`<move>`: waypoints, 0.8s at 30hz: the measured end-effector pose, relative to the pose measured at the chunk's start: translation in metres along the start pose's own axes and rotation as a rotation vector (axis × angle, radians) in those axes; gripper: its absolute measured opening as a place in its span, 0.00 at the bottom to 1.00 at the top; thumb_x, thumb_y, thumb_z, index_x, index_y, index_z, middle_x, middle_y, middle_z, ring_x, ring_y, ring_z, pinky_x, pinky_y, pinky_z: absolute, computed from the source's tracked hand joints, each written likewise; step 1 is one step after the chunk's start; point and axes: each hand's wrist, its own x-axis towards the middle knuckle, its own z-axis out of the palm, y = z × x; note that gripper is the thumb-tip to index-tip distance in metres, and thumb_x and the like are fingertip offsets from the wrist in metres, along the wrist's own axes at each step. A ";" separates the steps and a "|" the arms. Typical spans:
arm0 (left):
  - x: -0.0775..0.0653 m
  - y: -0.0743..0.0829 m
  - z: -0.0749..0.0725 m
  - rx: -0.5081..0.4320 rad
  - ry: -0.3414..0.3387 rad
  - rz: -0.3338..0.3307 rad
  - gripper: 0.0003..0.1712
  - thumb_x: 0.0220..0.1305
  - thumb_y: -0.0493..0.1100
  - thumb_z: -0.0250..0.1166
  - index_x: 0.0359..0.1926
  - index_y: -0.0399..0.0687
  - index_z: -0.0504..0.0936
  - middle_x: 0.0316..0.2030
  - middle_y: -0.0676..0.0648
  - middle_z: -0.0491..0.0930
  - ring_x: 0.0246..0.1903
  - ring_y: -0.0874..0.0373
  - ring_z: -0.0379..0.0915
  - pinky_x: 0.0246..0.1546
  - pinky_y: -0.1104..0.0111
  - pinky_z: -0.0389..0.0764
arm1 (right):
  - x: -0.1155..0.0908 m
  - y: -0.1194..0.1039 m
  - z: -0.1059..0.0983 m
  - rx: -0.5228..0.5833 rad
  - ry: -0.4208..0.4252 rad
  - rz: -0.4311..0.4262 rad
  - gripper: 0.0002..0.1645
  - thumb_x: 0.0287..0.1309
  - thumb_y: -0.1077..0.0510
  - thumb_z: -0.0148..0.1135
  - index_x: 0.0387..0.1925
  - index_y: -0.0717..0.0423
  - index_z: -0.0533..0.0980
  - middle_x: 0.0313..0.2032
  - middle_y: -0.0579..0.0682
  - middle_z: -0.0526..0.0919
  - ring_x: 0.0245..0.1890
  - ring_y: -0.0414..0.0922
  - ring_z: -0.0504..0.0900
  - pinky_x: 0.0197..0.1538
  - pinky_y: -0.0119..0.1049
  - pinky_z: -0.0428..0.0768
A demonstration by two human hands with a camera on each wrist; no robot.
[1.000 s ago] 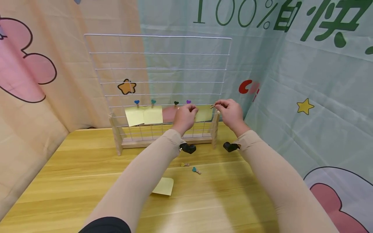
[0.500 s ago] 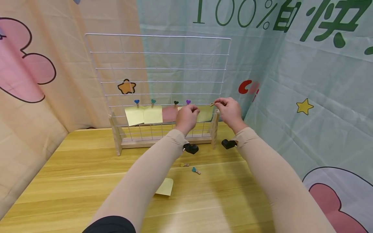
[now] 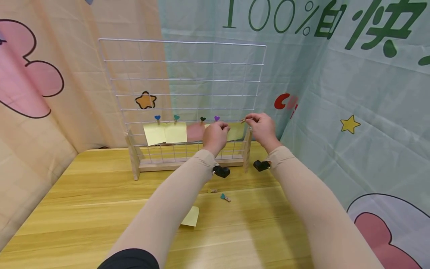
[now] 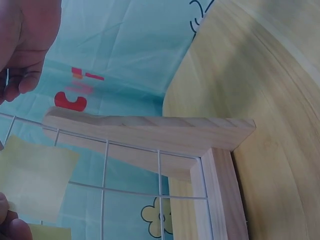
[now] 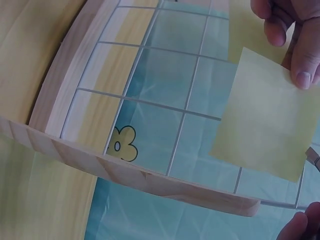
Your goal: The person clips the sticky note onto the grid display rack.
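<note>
"Rack, front side: pinching what with the left hand?"

"Pinching, thumb to the front, the upper left corner of the held note, hanging against the low wires toward the rack's right end. Pinching also, with the right hand, a small wooden clip near the upper right corner, by the rack's right edge."

"Already biting on paper and wire?"

"Not showing clearly; unable to tell. Probably working at fastening that corner."

"And for doing it well?"

"Matching the pink note, toward the rack's left: lining up the top edge along the same wire; pressing the paper flat to the rack; squeezing the clip's tail fully, then sliding straight down over wire and paper together; releasing gently, for fear of creasing."

"Lying elsewhere?"

"Lying in front of the rack: a yellow clip, a blue clip and, farther out from the rack, a loose note, partly hidden."
</note>
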 end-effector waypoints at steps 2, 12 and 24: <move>0.000 0.000 0.001 0.007 0.003 0.000 0.15 0.79 0.52 0.61 0.56 0.53 0.88 0.50 0.51 0.89 0.45 0.55 0.85 0.49 0.62 0.85 | 0.001 0.001 0.002 -0.004 0.002 0.001 0.16 0.78 0.53 0.60 0.53 0.56 0.87 0.46 0.56 0.79 0.43 0.50 0.74 0.41 0.37 0.77; 0.000 0.001 0.005 0.017 0.021 -0.012 0.15 0.80 0.52 0.60 0.55 0.54 0.88 0.50 0.52 0.89 0.44 0.55 0.84 0.48 0.62 0.86 | 0.004 0.001 0.006 -0.036 -0.019 0.041 0.15 0.77 0.51 0.60 0.53 0.51 0.87 0.36 0.53 0.76 0.23 0.46 0.67 0.25 0.36 0.67; 0.004 -0.002 0.008 0.039 0.052 -0.003 0.15 0.80 0.52 0.60 0.54 0.54 0.89 0.50 0.52 0.90 0.47 0.54 0.86 0.51 0.59 0.86 | 0.011 -0.001 0.008 -0.052 -0.062 0.083 0.14 0.78 0.51 0.59 0.53 0.48 0.87 0.27 0.50 0.71 0.15 0.45 0.63 0.21 0.35 0.66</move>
